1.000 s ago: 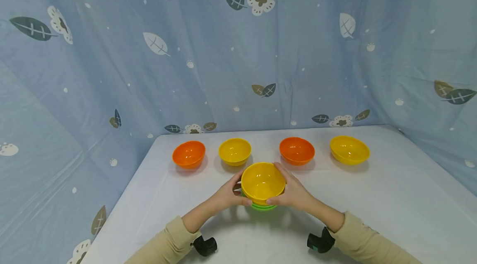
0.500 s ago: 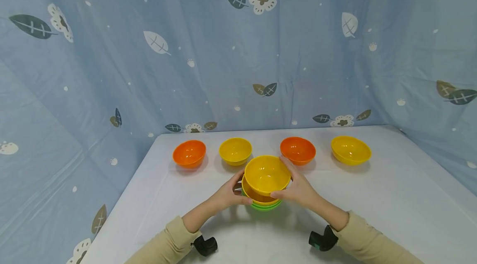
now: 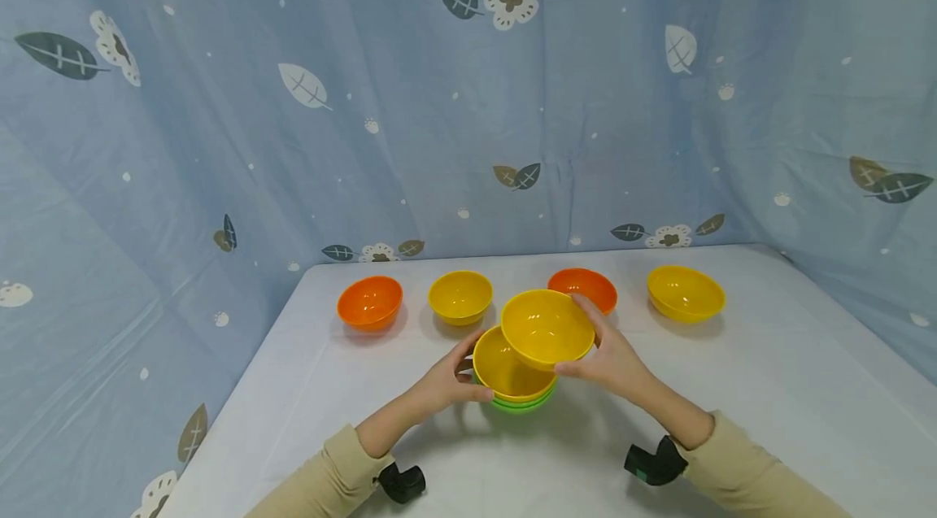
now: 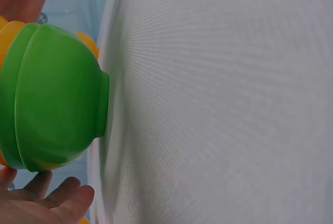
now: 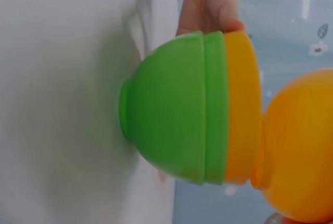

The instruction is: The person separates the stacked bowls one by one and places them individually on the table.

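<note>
My right hand (image 3: pixel 611 359) grips a yellow bowl (image 3: pixel 545 327) by its right side, thumb at the near rim and fingers at the far side. The bowl is raised and tilted above a stack; in the right wrist view its foot meets or overlaps the rim of the stack's top yellow bowl (image 5: pixel 242 104); I cannot tell if they touch. Beneath that top bowl are two green bowls (image 4: pixel 62 94), the lower one with its foot on the white tabletop. My left hand (image 3: pixel 445 380) holds the stack's left side, thumb in front and fingers behind.
Along the back of the white table (image 3: pixel 769 388) stand an orange bowl (image 3: pixel 370 303), a yellow bowl (image 3: pixel 460 298), a second orange bowl (image 3: pixel 583 286) partly hidden by the held bowl, and another yellow bowl (image 3: pixel 686 294). A blue patterned curtain (image 3: pixel 410 119) hangs behind.
The right hand has lifted the upper yellow bowl off the stack and moved it up and to the right, uncovering the yellow bowl beneath. The left hand has stayed at the stack.
</note>
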`<control>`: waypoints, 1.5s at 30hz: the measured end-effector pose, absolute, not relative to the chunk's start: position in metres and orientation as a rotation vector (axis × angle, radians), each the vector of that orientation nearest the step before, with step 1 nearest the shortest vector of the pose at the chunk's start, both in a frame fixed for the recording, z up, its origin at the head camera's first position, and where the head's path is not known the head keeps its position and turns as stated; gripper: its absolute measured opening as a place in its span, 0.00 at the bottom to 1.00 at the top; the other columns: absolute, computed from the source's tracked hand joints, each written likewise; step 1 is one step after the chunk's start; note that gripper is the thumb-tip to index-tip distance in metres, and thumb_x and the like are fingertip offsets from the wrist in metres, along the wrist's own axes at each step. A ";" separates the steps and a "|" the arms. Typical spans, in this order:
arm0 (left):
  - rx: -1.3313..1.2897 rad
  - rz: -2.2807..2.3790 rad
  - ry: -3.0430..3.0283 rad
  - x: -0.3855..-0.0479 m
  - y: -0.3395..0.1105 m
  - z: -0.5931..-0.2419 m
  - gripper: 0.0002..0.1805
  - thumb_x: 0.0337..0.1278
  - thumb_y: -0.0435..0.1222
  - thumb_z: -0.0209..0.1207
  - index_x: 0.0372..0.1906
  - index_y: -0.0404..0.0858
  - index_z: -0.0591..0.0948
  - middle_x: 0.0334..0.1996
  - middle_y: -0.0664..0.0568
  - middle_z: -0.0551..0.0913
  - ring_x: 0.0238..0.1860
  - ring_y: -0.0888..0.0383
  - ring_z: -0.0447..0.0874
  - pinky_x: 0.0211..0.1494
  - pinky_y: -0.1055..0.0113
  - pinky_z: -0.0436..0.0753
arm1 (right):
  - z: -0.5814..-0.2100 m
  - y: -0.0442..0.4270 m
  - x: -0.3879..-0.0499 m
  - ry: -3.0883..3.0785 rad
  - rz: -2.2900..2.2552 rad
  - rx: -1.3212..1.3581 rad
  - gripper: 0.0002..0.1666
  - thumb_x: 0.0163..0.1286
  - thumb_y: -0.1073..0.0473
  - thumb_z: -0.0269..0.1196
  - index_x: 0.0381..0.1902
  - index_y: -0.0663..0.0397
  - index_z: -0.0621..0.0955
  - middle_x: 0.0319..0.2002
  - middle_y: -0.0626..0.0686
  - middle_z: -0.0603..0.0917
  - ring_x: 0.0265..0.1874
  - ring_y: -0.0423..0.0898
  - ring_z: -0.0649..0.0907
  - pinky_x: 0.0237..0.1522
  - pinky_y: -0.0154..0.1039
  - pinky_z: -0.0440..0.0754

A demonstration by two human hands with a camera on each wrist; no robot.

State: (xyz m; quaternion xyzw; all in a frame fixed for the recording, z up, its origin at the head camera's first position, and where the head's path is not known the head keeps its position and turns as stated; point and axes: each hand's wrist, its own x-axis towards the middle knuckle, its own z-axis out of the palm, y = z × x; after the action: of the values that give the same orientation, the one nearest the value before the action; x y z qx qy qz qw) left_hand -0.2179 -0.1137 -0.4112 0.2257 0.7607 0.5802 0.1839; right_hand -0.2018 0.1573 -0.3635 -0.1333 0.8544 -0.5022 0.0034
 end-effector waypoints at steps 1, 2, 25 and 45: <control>0.637 1.637 2.144 -0.218 -0.114 -0.411 0.52 0.46 0.45 0.66 0.72 0.39 0.48 0.69 0.44 0.55 0.62 0.48 0.64 0.62 0.58 0.69 | -0.362 0.159 -0.202 2.683 -1.577 -0.416 0.60 0.46 0.52 0.73 0.70 0.58 0.51 0.67 0.65 0.57 0.61 0.63 0.65 0.58 0.58 0.67; 0.639 1.637 2.144 -0.218 -0.113 -0.411 0.52 0.46 0.45 0.66 0.72 0.39 0.48 0.69 0.44 0.55 0.62 0.47 0.65 0.62 0.58 0.69 | -0.361 0.162 -0.201 2.689 -1.582 -0.410 0.60 0.46 0.53 0.73 0.70 0.58 0.51 0.67 0.66 0.56 0.61 0.63 0.65 0.58 0.58 0.67; 0.614 1.636 2.156 -0.220 -0.112 -0.412 0.51 0.46 0.42 0.67 0.71 0.38 0.49 0.69 0.43 0.55 0.62 0.46 0.65 0.61 0.57 0.70 | -0.353 0.236 -0.183 2.786 -1.485 -0.178 0.60 0.55 0.53 0.67 0.71 0.61 0.42 0.67 0.71 0.50 0.61 0.67 0.59 0.58 0.65 0.61; 0.602 1.617 2.173 -0.219 -0.113 -0.413 0.52 0.46 0.45 0.66 0.72 0.40 0.48 0.68 0.44 0.57 0.62 0.46 0.64 0.62 0.55 0.68 | -0.366 0.288 -0.168 2.879 -1.350 -0.083 0.58 0.59 0.52 0.64 0.70 0.63 0.38 0.67 0.75 0.44 0.59 0.72 0.56 0.51 0.71 0.61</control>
State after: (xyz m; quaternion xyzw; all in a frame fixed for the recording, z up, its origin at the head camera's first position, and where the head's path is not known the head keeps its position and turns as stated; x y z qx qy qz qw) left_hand -0.2188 -0.1132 -0.4125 0.2135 0.7699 0.5730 0.1825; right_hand -0.1681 0.2878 -0.3661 -0.0261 0.9049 -0.4243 -0.0194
